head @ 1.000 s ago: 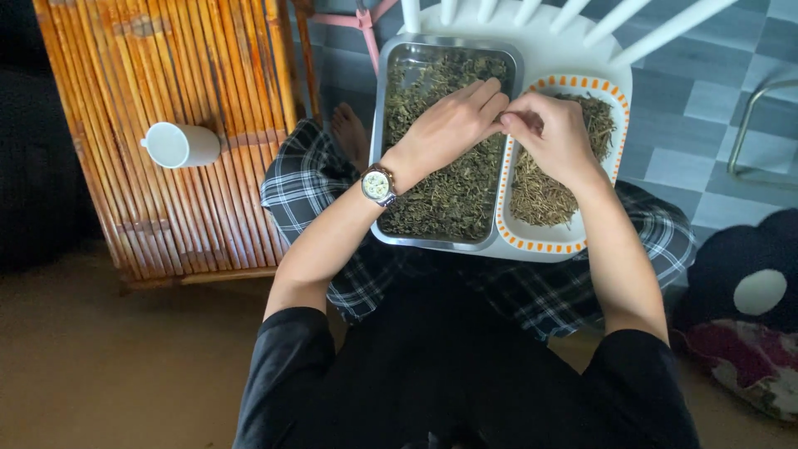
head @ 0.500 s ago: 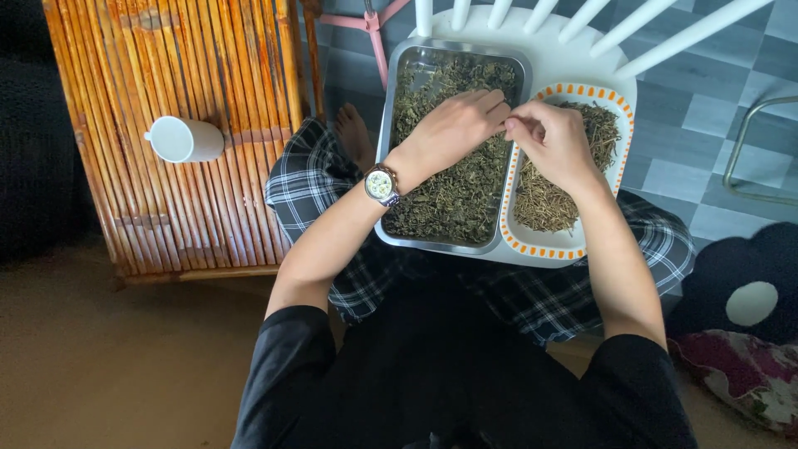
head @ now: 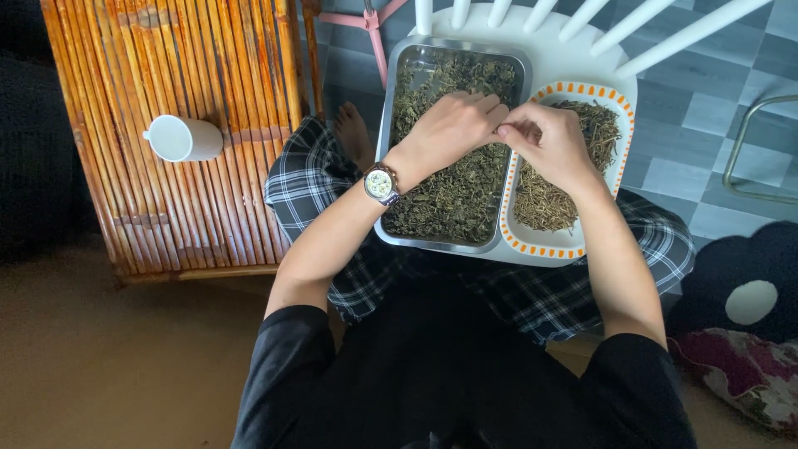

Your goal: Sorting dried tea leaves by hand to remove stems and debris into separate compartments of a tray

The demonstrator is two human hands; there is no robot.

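Note:
A steel tray (head: 391,125) full of dried green leaves and a white dish with an orange-patterned rim (head: 532,245) holding dried stems rest on a white chair seat in front of me. My left hand (head: 453,129), a watch on its wrist, hovers over the tray. My right hand (head: 549,145) is over the dish. Their fingertips meet above the edge between the two, pinching a small dried sprig (head: 499,129) that is mostly hidden.
A bamboo-slat table (head: 166,125) stands at the left with a white mug (head: 183,139) lying on its side. White chair slats (head: 582,21) rise at the top. A dark cushion (head: 748,299) lies at the right, on a tiled floor.
Both hands stay together over the tray and dish with small finger movements; the view has shifted slightly downward.

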